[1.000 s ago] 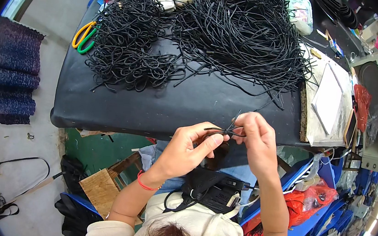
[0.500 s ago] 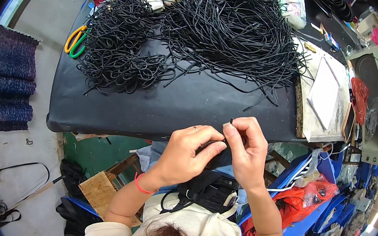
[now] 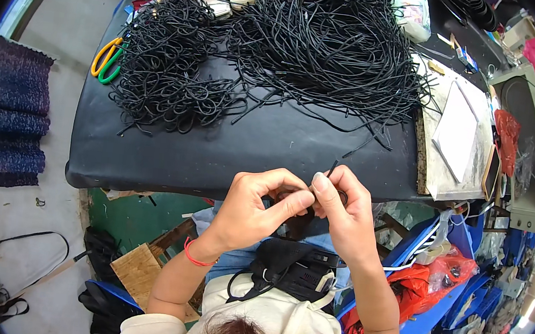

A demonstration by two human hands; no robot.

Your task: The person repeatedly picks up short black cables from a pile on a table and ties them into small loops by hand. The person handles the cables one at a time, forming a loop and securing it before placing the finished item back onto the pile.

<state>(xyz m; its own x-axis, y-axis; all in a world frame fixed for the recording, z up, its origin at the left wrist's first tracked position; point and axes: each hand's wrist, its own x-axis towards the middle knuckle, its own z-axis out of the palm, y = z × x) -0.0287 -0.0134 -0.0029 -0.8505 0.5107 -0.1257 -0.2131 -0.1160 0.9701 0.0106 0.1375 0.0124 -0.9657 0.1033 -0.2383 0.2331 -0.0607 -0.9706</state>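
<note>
Just off the front edge of the table, my two hands meet over my lap. My right hand (image 3: 347,206) pinches a black cord (image 3: 333,167) between thumb and fingers, and its end sticks up above the thumb. My left hand (image 3: 260,202) is curled with its thumb and fingertips closed on the same cord, close against the right hand. Between and below the fingers the cord is mostly hidden. On the table beyond lie a big pile of straight black cords (image 3: 332,43) and, to its left, a pile of looped black cords (image 3: 174,66).
Scissors with yellow and green handles (image 3: 107,60) lie at the table's left edge. A pale board (image 3: 463,135) with white paper sits at the right. Red plastic bags (image 3: 428,282) rest in a blue holder beside my right arm. A wooden stool (image 3: 142,271) stands lower left.
More of the cord's end now shows above my right thumb and leans right. My left hand has shifted slightly left and its fingers are a little more arched.
</note>
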